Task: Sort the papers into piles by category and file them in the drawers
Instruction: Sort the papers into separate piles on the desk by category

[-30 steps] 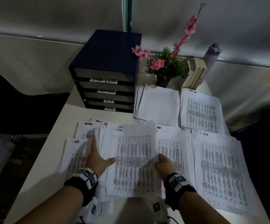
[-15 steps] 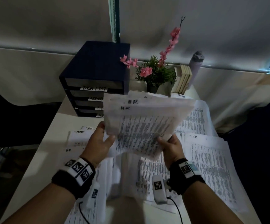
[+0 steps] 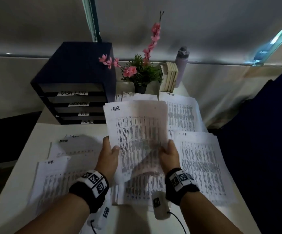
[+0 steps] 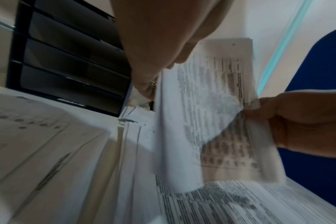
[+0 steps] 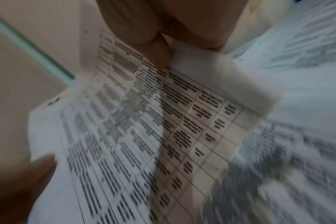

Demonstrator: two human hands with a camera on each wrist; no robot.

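I hold a stack of printed papers marked H.R. (image 3: 137, 129) upright above the table, its lower edge near the sheets below. My left hand (image 3: 110, 152) grips its left edge, thumb on the front. My right hand (image 3: 169, 151) pinches the right edge. In the left wrist view the stack (image 4: 205, 106) hangs between my left hand (image 4: 153, 60) and right hand (image 4: 297, 121). The right wrist view shows my right hand (image 5: 163, 50) pinching the sheets (image 5: 144, 128). The dark drawer unit (image 3: 74, 92) stands back left, with labels TASK LIST, ADMIN, I.T. and H.R.
Other piles lie on the white table (image 3: 19, 166): an H.R. pile (image 3: 202, 166) at right, a task list pile (image 3: 182, 114) behind it, an H.R. sheet (image 3: 52, 179) at left. A potted flower (image 3: 140, 73), books (image 3: 169, 78) and a bottle (image 3: 181, 65) stand at the back.
Both hands gathered loose sheets off the table and lifted them. The fanned stack is now squared up and held upright, its H.R. label facing me.
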